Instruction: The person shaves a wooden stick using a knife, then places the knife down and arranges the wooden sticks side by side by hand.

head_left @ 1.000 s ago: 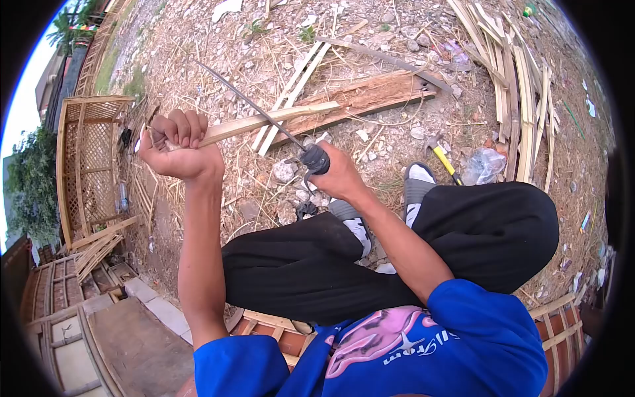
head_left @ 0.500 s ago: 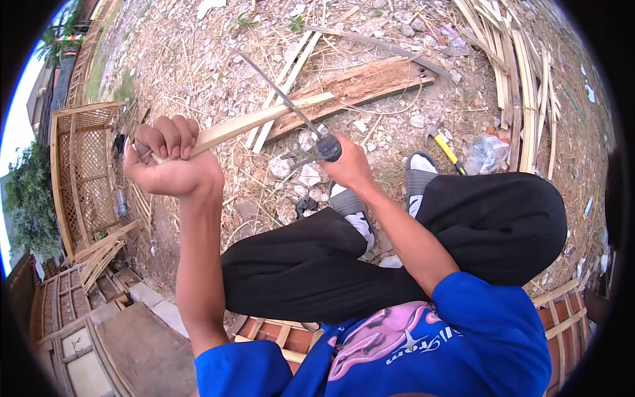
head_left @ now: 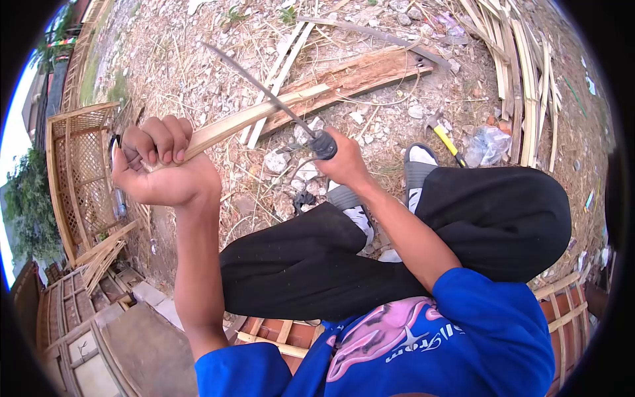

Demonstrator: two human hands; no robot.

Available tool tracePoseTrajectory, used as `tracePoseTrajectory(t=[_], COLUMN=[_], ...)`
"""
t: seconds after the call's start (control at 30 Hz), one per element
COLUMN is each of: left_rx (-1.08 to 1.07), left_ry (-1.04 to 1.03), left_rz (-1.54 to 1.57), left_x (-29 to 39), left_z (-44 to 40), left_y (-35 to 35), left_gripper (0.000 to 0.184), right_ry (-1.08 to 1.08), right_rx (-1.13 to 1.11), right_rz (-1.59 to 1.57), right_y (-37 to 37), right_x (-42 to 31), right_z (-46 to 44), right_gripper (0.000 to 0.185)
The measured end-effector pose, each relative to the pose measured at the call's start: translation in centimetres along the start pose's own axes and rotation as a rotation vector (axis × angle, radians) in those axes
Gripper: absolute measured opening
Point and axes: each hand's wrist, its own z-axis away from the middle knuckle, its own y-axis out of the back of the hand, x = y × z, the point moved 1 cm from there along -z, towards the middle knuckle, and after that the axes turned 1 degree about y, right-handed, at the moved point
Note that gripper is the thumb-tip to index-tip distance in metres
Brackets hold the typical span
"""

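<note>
My left hand (head_left: 165, 155) is raised at the left, its fingers curled round one end of a pale wooden strip (head_left: 231, 129). The strip's far end shows over a split, weathered plank (head_left: 370, 73) on the ground; contact between them is unclear. My right hand (head_left: 345, 159) is closed round the black handle of a long, narrow-bladed tool (head_left: 248, 77), seen nearly edge-on. Its dark blade slants up and left across the strip, and I cannot tell whether they touch. A thin dark loop hangs by the handle.
Loose slats (head_left: 526, 92) lie at the upper right. A yellow-handled hammer (head_left: 446, 142) rests near a clear plastic bag (head_left: 489, 145) beyond my feet. Stones and straw litter the ground. At the left stands a wooden lattice panel (head_left: 83, 175); two thin strips (head_left: 281, 83) lie behind the blade.
The blade's tip has swung left, and the handle in my right hand has shifted slightly left. My left hand still grips the strip. The whole view has moved a little.
</note>
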Motion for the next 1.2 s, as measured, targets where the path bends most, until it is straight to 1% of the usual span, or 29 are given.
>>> tracePoseTrajectory(t=[0.03, 0.07, 0.17, 0.2, 0.3, 0.37, 0.4, 0.43, 0.5, 0.53, 0.57, 0.6, 0.67, 0.73, 0.77, 0.8, 0.83, 0.87, 0.97, 1.0, 1.03, 1.07, 1.1, 1.17, 1.2], left_rx=[-0.013, -0.027, -0.037, -0.043, -0.106, -0.141, -0.135, -0.129, -0.097, -0.076, -0.058, -0.082, -0.139, -0.013, 0.044, 0.055, 0.019, -0.016, -0.107, -0.135, -0.109, -0.082, -0.054, -0.125, -0.14], left_ry=[-0.009, -0.013, -0.008, -0.005, -0.006, -0.016, -0.019, -0.023, -0.013, -0.005, -0.001, 0.0, 0.012, 0.013, -0.001, 0.004, 0.003, 0.0, -0.001, 0.005, 0.009, 0.014, 0.021, 0.04, 0.042], left_rz=[-0.004, -0.011, -0.047, -0.04, -0.025, -0.027, -0.027, -0.027, -0.026, -0.024, -0.022, -0.028, -0.043, -0.042, -0.032, -0.037, -0.048, -0.058, -0.054, -0.048, -0.041, -0.033, -0.03, -0.055, -0.058], left_x=[0.0, -0.1, -0.1, -0.2, -0.5, -0.7, -0.8, -0.7, -0.7, -0.6, -0.4, -0.3, -0.4, -0.5, -0.6, -0.5, -0.6, -0.6, -0.7, -0.8, -0.8, -0.8, -0.7, -0.6, -0.6], left_z=[0.1, 0.5, 0.2, -0.3, -0.7, -0.1, -0.1, -0.1, 0.1, 0.0, 0.0, 0.5, 1.4, 0.4, -0.5, -0.7, -0.5, -0.3, -0.5, -0.5, -0.6, -0.6, -0.4, -0.4, -0.4], left_y=[0.3, 0.8, 0.6, 0.7, -0.2, -0.9, -0.9, -0.9, -0.5, -0.1, 0.2, 0.4, 0.7, 0.7, 0.5, 0.6, 0.4, 0.0, -0.4, -0.4, -0.6, -0.8, -0.8, -0.4, -0.2], left_gripper=[0.04, 0.04, 0.041, 0.042, 0.043, 0.043, 0.043, 0.043, 0.043, 0.043, 0.044, 0.044, 0.044, 0.044, 0.044, 0.045, 0.046, 0.046, 0.046, 0.046, 0.046, 0.045, 0.045, 0.042, 0.043], right_ry=[-0.157, -0.151, -0.17, -0.189, -0.041, 0.146, 0.244, 0.248, 0.252, 0.106, 0.005, -0.095, -0.13, -0.201, -0.198, -0.204, -0.216, -0.274, -0.047, 0.047, 0.144, 0.186, 0.269, 0.347, 0.214], right_rx=[0.024, 0.029, 0.048, 0.045, -0.03, -0.093, -0.108, -0.073, -0.009, 0.04, 0.052, 0.064, 0.06, 0.061, 0.049, 0.034, 0.016, -0.101, -0.025, -0.041, -0.054, -0.088, -0.081, -0.041, -0.018], right_rz=[0.015, 0.113, 0.184, 0.171, 0.1, -0.016, -0.01, -0.007, 0.001, 0.0, 0.058, 0.114, 0.173, 0.214, 0.164, 0.111, 0.054, -0.082, -0.064, -0.039, -0.013, -0.061, -0.007, 0.046, 0.08], right_y=[0.7, 1.5, 2.0, 1.5, 1.7, 1.8, 1.7, 1.5, 0.4, 0.3, 1.1, 2.0, 2.0, 1.9, 1.9, 1.7, 1.7, 1.9, 1.6, 1.7, 1.9, 1.7, 1.4, 0.9, 0.8], right_x=[3.3, 4.5, 2.9, 2.0, -3.5, -7.2, -8.3, -7.6, -3.7, -0.1, 3.6, 4.3, 5.2, 3.5, 2.6, 2.0, 1.6, 1.1, -3.0, -4.6, -6.0, -6.8, -7.2, -5.5, -2.7], right_z=[-0.5, -0.7, -0.1, 0.2, -0.1, -0.6, -0.7, -0.8, -0.6, -0.4, -0.6, -0.9, -1.4, -0.4, -0.7, -0.7, -0.5, -1.1, -1.7, -1.5, -1.4, -1.1, -0.9, -1.0, -1.0], right_gripper=[0.031, 0.033, 0.033, 0.035, 0.037, 0.036, 0.032, 0.031, 0.03, 0.028, 0.028, 0.029, 0.029, 0.031, 0.032, 0.033, 0.034, 0.037, 0.039, 0.042, 0.044, 0.034, 0.031, 0.03, 0.029])
